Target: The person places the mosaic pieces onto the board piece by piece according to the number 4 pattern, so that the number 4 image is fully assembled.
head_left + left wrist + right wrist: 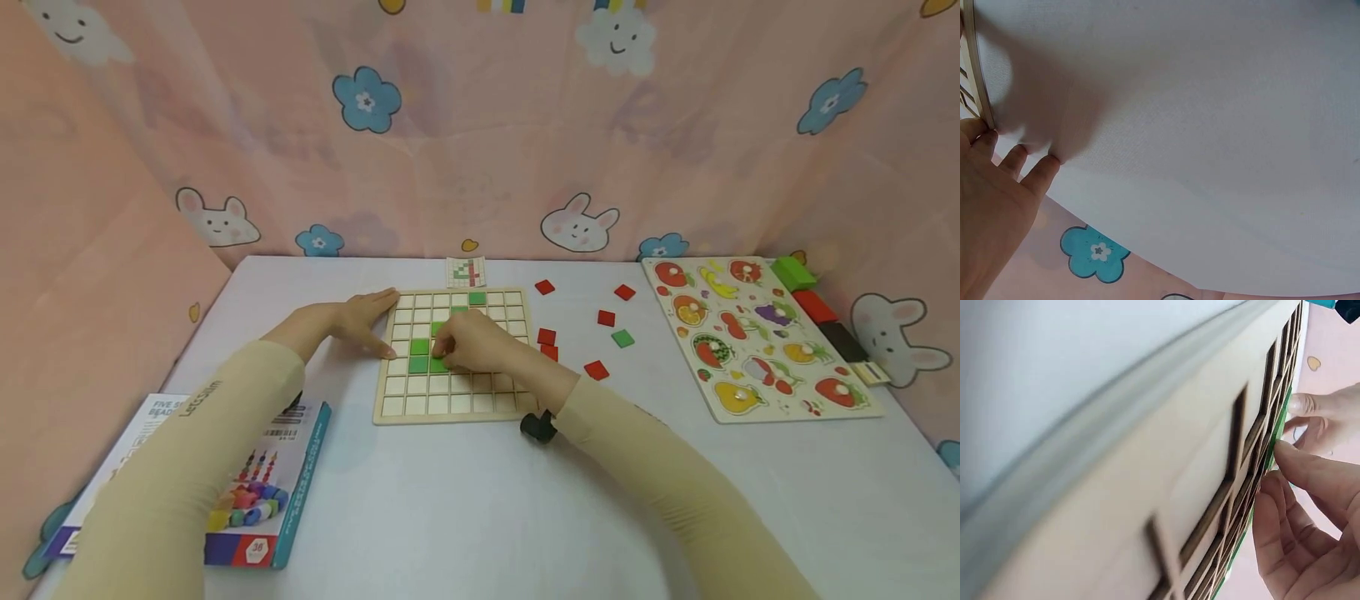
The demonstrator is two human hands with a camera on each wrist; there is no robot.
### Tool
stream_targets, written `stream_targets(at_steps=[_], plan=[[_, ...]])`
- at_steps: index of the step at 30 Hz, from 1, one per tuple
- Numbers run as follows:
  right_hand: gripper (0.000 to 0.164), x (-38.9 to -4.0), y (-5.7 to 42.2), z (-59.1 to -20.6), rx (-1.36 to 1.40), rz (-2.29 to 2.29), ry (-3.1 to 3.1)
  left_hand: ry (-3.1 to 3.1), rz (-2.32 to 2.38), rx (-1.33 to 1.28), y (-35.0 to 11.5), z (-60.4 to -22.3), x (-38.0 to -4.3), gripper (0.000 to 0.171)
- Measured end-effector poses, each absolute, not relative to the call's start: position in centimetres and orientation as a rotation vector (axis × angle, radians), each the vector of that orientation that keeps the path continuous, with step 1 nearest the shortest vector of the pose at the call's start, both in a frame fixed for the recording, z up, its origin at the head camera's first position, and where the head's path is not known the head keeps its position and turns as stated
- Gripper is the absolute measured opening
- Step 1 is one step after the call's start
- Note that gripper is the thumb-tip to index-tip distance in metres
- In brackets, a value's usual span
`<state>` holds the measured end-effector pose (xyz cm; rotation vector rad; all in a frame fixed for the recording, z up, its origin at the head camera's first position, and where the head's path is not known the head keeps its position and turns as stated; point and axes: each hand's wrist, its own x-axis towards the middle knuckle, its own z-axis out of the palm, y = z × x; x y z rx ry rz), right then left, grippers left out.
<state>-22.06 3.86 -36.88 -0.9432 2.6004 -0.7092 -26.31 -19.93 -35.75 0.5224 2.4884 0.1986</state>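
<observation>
My right hand [474,343] is bent with its fingertips down on the grid board [393,406], thumb against a green tile [1274,440]; I cannot tell whether I am pinching it or only pressing it. That tile is left of the board's middle, towards nine o'clock, among other green squares. My left hand [352,323] grips nothing: its fingers lie spread along the board's rim, from nine o'clock up to ten. What I would watch is a tilt: if my thumb bears on one side only, the tile could ride up on a divider and sit crooked. My knuckles hide several cells, so I could misjudge which one is under my fingertips, or nudge a neighbouring square. Should my left hand push unevenly, the whole board might slide or turn, perhaps into the small patterned card [466,272] just beyond it at twelve o'clock. My right forearm crosses the rim towards four o'clock, close to a red tile [549,353] near the edge at three; drawing the arm back carelessly could sweep that away, maybe even towards the loose green tile [622,338] farther out.
</observation>
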Motion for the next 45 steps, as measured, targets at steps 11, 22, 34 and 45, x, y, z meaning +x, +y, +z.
stream_targets(at_steps=[11, 22, 34, 45], plan=[[0.022, -25.1, 13.9, -34.2, -0.731, -0.73, 2.567, 2.494, 0.187, 0.528, -19.8, -35.7, -26.2, 0.11], [0.025, -27.0, 26.3, -33.8, -0.424, -0.633, 2.463, 2.49, 0.197, 0.519, -20.1, -35.9, -26.2, 0.112], [0.029, -26.7, 28.3, -35.3, -0.361, -0.633, 2.423, 2.504, 0.204, 0.55, -19.9, -35.6, -26.2, 0.111], [0.018, -26.3, 27.7, -35.4, -0.436, -0.599, 2.513, 2.497, 0.221, 0.539, -19.9, -35.6, -26.2, 0.112]])
